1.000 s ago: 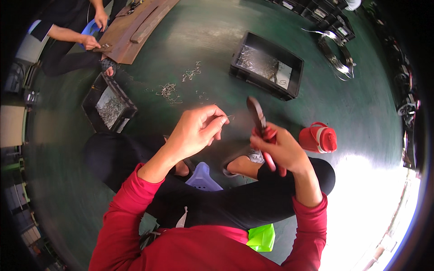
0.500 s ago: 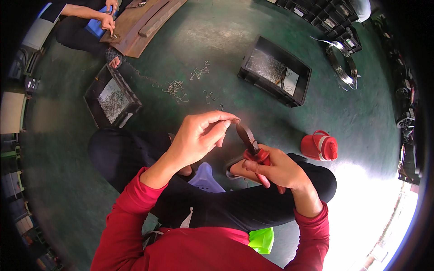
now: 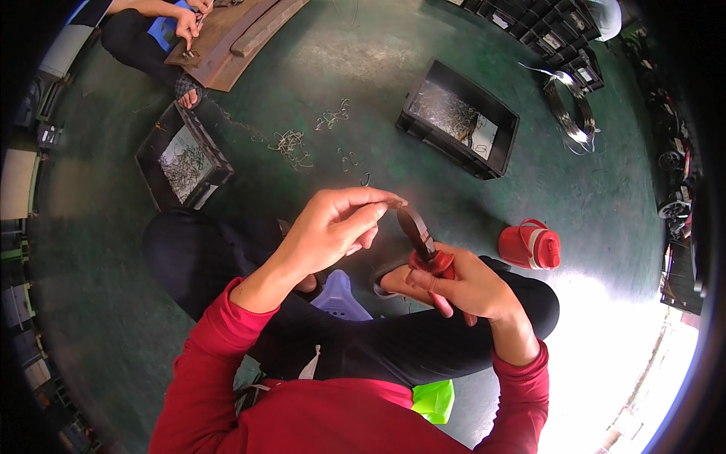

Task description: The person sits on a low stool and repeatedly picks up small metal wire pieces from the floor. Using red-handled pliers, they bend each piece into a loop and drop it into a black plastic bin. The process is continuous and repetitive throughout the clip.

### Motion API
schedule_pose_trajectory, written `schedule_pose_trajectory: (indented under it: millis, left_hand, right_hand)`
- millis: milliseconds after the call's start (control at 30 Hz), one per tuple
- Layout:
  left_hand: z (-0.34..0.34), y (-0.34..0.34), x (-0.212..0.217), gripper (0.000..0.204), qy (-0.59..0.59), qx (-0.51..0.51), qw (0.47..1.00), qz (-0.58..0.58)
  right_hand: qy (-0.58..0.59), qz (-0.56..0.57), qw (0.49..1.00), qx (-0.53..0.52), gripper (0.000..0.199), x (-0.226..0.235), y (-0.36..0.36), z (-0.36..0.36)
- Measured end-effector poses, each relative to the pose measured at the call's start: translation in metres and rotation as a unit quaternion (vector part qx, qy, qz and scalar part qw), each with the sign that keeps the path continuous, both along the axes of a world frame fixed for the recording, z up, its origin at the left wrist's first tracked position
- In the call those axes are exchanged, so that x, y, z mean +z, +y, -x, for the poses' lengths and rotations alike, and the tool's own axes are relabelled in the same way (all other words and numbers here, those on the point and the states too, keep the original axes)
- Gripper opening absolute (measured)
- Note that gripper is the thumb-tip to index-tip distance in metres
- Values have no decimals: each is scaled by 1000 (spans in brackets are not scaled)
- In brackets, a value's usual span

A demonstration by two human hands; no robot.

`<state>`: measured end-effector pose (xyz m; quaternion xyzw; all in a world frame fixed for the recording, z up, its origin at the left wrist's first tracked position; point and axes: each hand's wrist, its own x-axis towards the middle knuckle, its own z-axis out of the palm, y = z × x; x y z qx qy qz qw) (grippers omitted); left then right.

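Right hand (image 3: 470,286) clamped round red-handled pliers (image 3: 423,246); left hand (image 3: 333,227) pinching a small wire piece (image 3: 393,204) at the plier tips

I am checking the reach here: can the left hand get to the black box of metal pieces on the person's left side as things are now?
Probably yes. The left hand is pinching something small at the pliers, and the black box sits open on the floor beyond the left knee, with nothing between them.
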<state>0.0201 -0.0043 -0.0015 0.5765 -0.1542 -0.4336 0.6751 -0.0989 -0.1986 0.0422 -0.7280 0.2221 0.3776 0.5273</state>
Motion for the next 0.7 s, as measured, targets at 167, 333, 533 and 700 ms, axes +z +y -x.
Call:
schedule_pose_trajectory:
  millis: [167, 333, 533, 700]
  left_hand:
    - [1, -1, 0, 26, 1, -3, 1000, 0]
    - [1, -1, 0, 26, -5, -2, 1000, -7]
    - [3, 2, -3, 27, -100, -28, 994, -19]
    - [9, 2, -9, 26, -230, -54, 970, -51]
  right_hand:
    - [-13, -14, 1000, -2, 42, 0, 0, 0]
    - [-19, -15, 1000, -8, 42, -3, 1, 0]
    - [-132, 46, 990, -29, 29, -13, 7, 5]
    - [-194, 130, 972, -18, 26, -24, 11, 6]
